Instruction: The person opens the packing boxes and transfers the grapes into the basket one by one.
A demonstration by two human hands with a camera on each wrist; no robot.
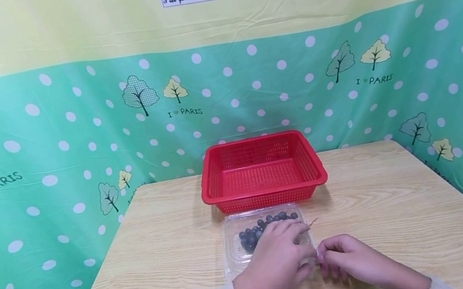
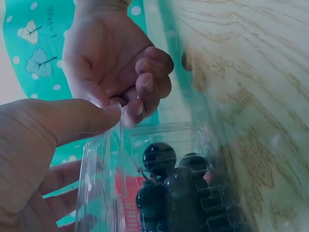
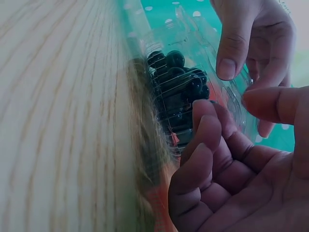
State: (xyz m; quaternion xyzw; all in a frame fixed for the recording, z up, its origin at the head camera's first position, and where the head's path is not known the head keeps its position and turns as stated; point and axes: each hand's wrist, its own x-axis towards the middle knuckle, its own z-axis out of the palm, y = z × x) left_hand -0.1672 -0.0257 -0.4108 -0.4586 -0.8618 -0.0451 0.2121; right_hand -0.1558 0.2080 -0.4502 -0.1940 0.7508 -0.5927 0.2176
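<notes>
A clear plastic clamshell box (image 1: 235,257) of dark grapes (image 1: 250,238) lies on the table with its lid down. My left hand (image 1: 276,256) reaches over its right part, thumb and index finger at the lid's edge; in the left wrist view, the thumb (image 2: 104,118) lies on the rim. At the box's near right corner, my right hand (image 1: 350,258) pinches the edge, thumb and index finger close together. Its other fingers (image 3: 193,169) are curled. In the right wrist view, the grapes (image 3: 176,79) show through the plastic beside both hands.
Just behind the box stands a red perforated plastic basket (image 1: 265,194). A thin stem (image 1: 313,222) sticks out by the box's right side. The wood-grain table (image 1: 153,254) is backed by a green and yellow printed cloth (image 1: 233,90).
</notes>
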